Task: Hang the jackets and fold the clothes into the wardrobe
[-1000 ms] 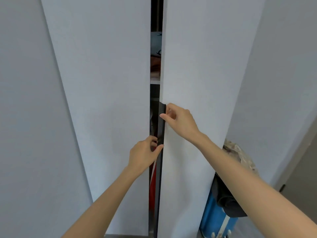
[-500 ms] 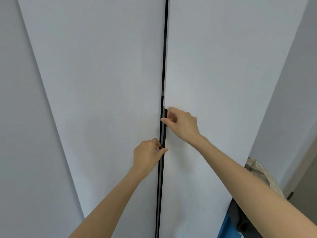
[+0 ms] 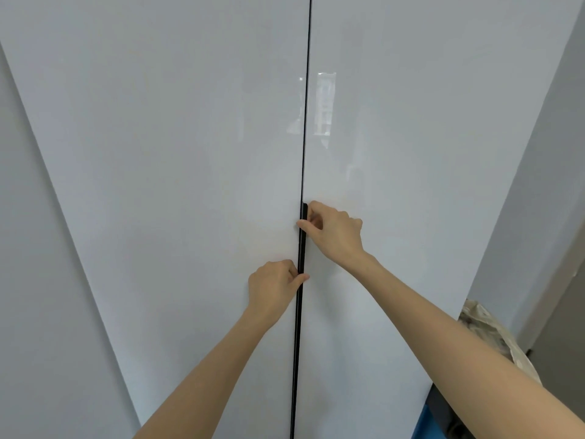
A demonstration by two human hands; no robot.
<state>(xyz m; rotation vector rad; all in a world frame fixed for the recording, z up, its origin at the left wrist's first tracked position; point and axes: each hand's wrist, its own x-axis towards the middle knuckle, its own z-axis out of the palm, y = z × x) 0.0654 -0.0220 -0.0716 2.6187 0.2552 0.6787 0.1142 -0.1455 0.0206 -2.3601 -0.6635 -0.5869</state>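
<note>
Wardrobe [image 3: 221, 90] fills the view, its two glossy white doors meeting in a thin dark seam, so no jackets or folded clothes show; whatever went in is hidden behind them.

The left door [image 3: 177, 185] lies flush. The left hand [image 3: 272, 288] holds its inner edge, fingers curled tight at the seam and the thumb laid across the black handle strip [image 3: 300, 248]. Just above, the right hand [image 3: 335, 231] pinches the top of that strip, thumb in front and fingers bent against the right door [image 3: 411, 185]. A pale window reflection [image 3: 324, 103] sits high on that door. At the far right a mottled beige bundle [image 3: 487, 331] and a blue container [image 3: 424, 423] stand beside the wardrobe.

The step looks like the closing one: the doors are being shut. The next move probably calls only for letting go without the fingers dragging a door back open.

A second ago a gap between the doors showed a shelf and garments; half a second ago it was a narrow slit; now it is closed, with both hands gripping as before.
</note>
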